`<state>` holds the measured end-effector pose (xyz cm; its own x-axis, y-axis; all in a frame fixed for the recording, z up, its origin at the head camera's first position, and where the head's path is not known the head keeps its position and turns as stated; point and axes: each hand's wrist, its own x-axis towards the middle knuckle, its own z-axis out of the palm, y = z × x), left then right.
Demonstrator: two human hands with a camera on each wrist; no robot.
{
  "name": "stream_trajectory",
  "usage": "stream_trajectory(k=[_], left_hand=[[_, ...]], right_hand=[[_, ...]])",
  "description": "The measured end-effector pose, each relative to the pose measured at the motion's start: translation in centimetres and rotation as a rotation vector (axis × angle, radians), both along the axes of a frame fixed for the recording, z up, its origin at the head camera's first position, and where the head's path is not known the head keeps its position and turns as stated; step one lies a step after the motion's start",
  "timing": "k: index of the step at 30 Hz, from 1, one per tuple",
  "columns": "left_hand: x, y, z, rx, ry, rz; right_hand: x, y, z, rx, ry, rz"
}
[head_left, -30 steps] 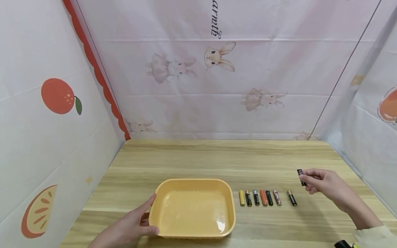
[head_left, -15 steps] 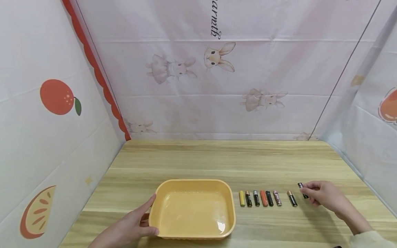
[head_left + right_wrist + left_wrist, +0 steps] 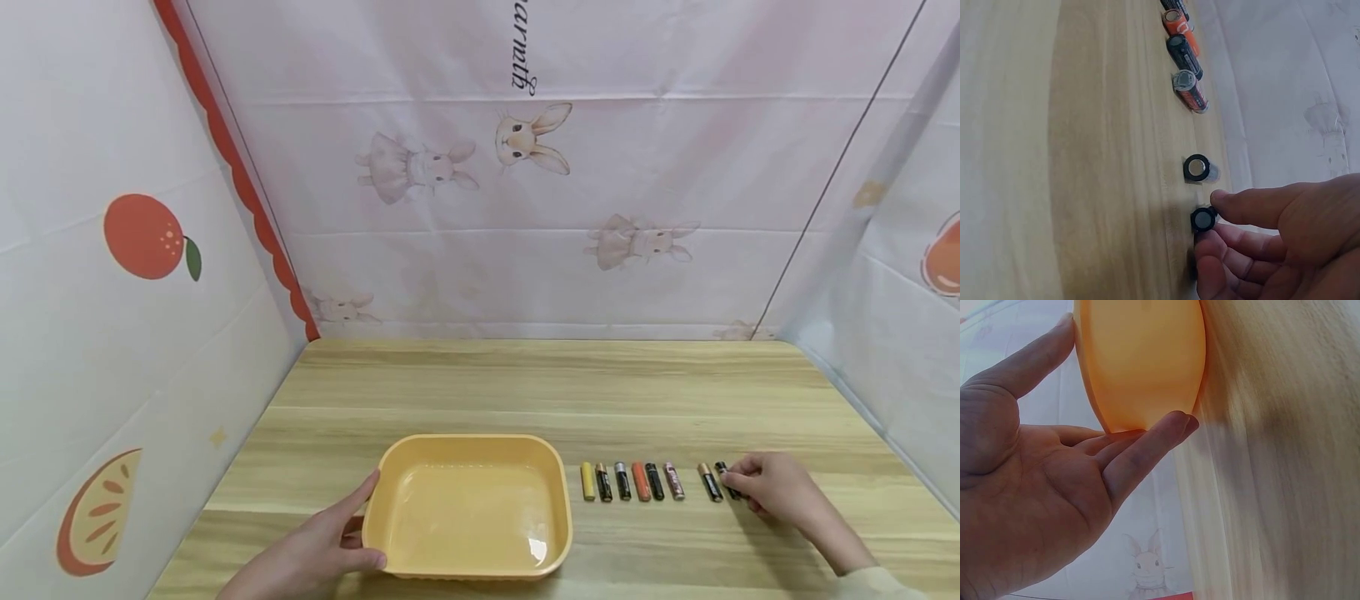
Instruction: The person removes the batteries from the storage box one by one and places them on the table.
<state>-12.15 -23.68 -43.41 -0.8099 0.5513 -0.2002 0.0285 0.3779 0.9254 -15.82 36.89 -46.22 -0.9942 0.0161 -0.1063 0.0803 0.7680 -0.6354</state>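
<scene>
My left hand [image 3: 322, 537] holds the left end of a yellow plastic basin [image 3: 465, 517]; the left wrist view has the thumb at one edge and the fingers at the other. Nothing lies inside the basin. At the right, my right hand [image 3: 776, 493] pinches a black battery [image 3: 1203, 219] between thumb and fingers, down at the table surface. Just left of it, slightly apart, lies a black battery with a copper-coloured end [image 3: 708, 482]. In the head view the fingers partly cover the held battery.
Between basin and right hand, several batteries lie in a row: a yellow one [image 3: 588, 482], an orange one [image 3: 641, 482] and a pink-patterned one [image 3: 675, 481] among dark ones. A printed cloth [image 3: 480, 275] stands behind the wooden table [image 3: 525, 383].
My right hand has lowered the black battery from above the table and shifted it left, beside the copper-ended one. The left hand and basin have stayed put.
</scene>
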Motion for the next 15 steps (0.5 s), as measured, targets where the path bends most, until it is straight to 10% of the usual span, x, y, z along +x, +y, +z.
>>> stream_trajectory(k=[15], left_hand=[[-0.04,-0.1,0.12,0.02,-0.01,-0.01]], right_hand=[[0.21,-0.16,0.27,0.033,-0.019,-0.017]])
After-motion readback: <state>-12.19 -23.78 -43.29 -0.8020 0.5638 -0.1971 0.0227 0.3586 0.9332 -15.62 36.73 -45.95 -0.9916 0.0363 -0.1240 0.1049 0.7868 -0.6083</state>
